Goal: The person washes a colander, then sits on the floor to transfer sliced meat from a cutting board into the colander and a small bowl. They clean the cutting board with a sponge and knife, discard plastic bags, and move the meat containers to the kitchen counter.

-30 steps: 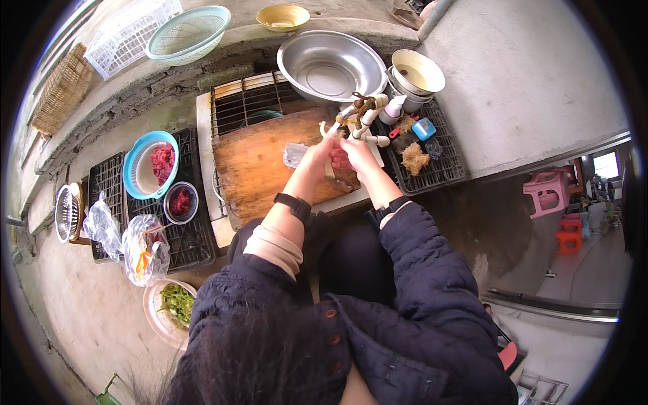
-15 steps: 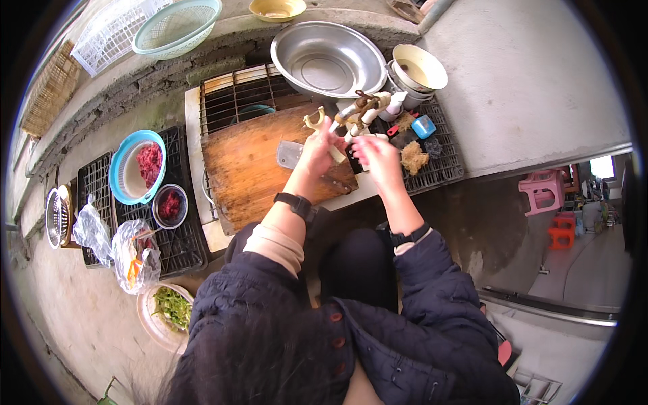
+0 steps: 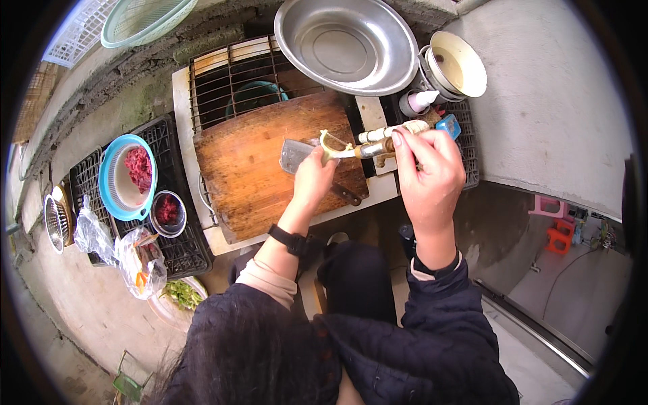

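In my left hand (image 3: 314, 177) is a pale green, hook-shaped vegetable piece (image 3: 327, 143), above the wooden chopping board (image 3: 250, 162). Its end lies by the spout of a metal tap (image 3: 372, 148), where something whitish like water shows. A cleaver (image 3: 294, 155) lies on the board beneath this hand, its dark handle toward the right edge. My right hand (image 3: 432, 175) is raised over the tap, thumb and forefinger pinched together by its upper end. What that pinch holds, if anything, is not clear.
A large steel basin (image 3: 344, 50) stands behind the board, with stacked enamel bowls (image 3: 462, 64) to its right. A blue colander (image 3: 108, 182) with red meat and a small bowl (image 3: 168, 213) sit on black crates at left. Plastic bags (image 3: 142, 260) lie nearby.
My right hand has risen and moved right, away from my left hand, to the tap. The vegetable piece stays in my left hand, now near the spout. The view has shifted closer.
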Demonstrator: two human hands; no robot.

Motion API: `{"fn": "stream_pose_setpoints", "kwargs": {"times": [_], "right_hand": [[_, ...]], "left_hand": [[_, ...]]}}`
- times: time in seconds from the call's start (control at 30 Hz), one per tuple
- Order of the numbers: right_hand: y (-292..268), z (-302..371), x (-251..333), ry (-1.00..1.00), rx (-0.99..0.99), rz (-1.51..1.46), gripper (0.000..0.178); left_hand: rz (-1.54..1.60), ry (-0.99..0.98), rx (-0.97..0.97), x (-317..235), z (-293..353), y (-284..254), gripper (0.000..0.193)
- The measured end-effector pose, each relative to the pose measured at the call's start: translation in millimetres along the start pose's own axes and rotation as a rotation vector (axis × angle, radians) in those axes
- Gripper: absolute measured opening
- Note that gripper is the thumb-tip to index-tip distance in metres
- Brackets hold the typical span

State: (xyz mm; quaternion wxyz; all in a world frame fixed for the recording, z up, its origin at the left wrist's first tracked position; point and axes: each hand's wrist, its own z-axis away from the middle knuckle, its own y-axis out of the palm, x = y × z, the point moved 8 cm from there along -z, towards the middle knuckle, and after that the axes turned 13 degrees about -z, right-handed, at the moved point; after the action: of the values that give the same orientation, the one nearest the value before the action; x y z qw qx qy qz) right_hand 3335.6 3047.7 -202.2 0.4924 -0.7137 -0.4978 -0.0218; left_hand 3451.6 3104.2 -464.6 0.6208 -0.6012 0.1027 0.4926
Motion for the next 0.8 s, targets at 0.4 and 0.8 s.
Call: {"fn": "stream_pose_setpoints", "kwargs": {"times": [0.4,0.8], "right_hand": [[-7.9,-17.7,1.1,0.236,0.168,-0.048,0.011],[-21.0,-16.5,6.2,0.67,0.339,-0.12,0.067]], "left_hand": [[0.046,0.093,0.007,-27.4,43.1,-50.5,0.03],[0.229,-0.214,-0.057,-83.7,99.0,-193.7,0.027]]}}
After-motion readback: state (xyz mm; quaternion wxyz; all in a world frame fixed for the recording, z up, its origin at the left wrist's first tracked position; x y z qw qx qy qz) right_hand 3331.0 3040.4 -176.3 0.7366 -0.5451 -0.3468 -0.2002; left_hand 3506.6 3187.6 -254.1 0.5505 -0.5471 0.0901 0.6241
